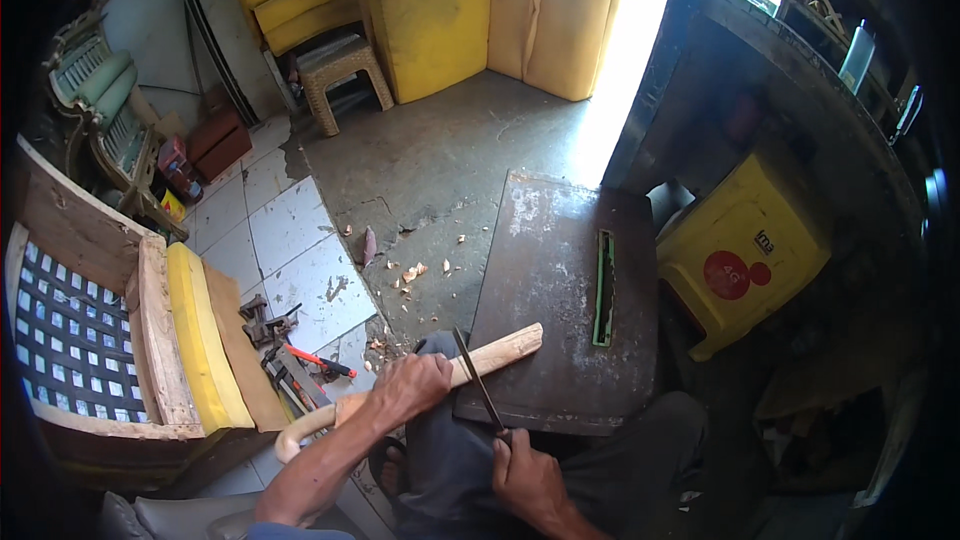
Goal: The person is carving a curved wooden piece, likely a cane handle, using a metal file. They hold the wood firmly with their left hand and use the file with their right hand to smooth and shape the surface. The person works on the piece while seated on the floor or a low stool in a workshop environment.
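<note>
My left hand (415, 383) grips a pale, long piece of wood (505, 348), which slants up over the near-left corner of a dark, worn board-like table (530, 240); its lower end has a curved part (295, 433). My right hand (525, 475) is closed round the handle of a long, narrow dark tool (478, 380), like a file, whose blade lies across the wood just right of my left hand. My legs in dark trousers are beneath. On the table lies a narrow, green-edged object (605, 290).
A wooden frame with webbing (70, 330) and yellow foam (200, 340) stands left, beside clamps and tools (310, 370) on white tiles. Wood shavings (415, 270) lie ahead. Foam slabs (430, 10), a woven stool (340, 70), a yellow plastic stool (745, 220) and a dark cabinet (690, 60) surround me.
</note>
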{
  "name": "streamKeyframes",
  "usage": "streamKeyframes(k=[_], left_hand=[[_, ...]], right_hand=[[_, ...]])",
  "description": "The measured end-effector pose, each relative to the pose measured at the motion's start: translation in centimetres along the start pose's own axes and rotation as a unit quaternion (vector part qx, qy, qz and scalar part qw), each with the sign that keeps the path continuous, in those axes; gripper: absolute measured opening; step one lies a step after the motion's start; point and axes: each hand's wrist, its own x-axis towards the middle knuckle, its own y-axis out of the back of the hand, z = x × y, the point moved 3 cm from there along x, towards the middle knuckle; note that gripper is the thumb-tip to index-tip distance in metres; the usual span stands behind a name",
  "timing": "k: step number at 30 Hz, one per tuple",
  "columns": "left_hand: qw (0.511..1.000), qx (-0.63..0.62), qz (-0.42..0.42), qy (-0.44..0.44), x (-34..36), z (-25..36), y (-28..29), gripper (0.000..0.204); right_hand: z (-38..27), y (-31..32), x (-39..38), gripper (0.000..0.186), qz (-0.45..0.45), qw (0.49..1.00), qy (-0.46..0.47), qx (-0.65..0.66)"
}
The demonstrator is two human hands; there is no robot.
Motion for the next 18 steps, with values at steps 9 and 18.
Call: streamKeyframes(k=[9, 18], left_hand=[[0.986, 0.029, 0.166, -0.006, -0.8, -0.3, -3.0, 0.036], [0.945, 0.148, 0.277, -0.088, -1.6, -0.9, -5.4, 0.032]], right_hand=[[-2.6, -1.3, 9.0, 0.034, -0.056, 0.996, -0.006, -0.077], [-2.9, -2.8, 10.4, 0.035, -0.064, 0.994, 0.005, -0.09]])
